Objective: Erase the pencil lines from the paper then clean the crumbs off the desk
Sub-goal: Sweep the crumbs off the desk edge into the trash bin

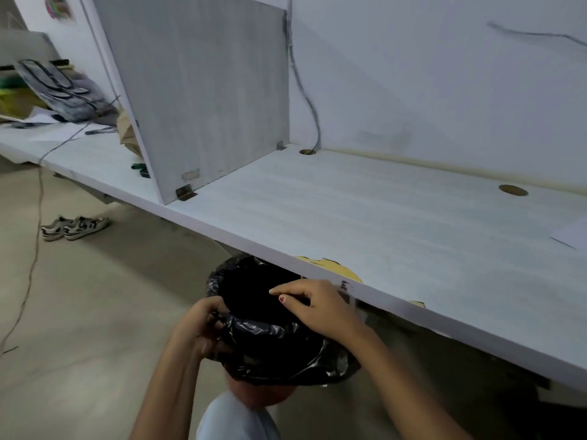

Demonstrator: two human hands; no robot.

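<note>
A bin lined with a black plastic bag (270, 338) is held just below the front edge of the white desk (365, 223). My left hand (203, 325) grips the bag's rim on the near left side. My right hand (317, 304) hovers over the bin's mouth beside the desk edge, fingers bent and pinched together; whether it holds anything I cannot tell. A corner of white paper (571, 233) lies on the desk at the far right. No crumbs show on the desk surface.
A grey divider panel (203, 90) stands on the desk to the left. Two cable holes (513, 190) sit near the back wall. Chipped yellow patches (330, 265) mark the desk's front edge. Sneakers (74, 227) and a loose cable (35, 249) lie on the floor at left.
</note>
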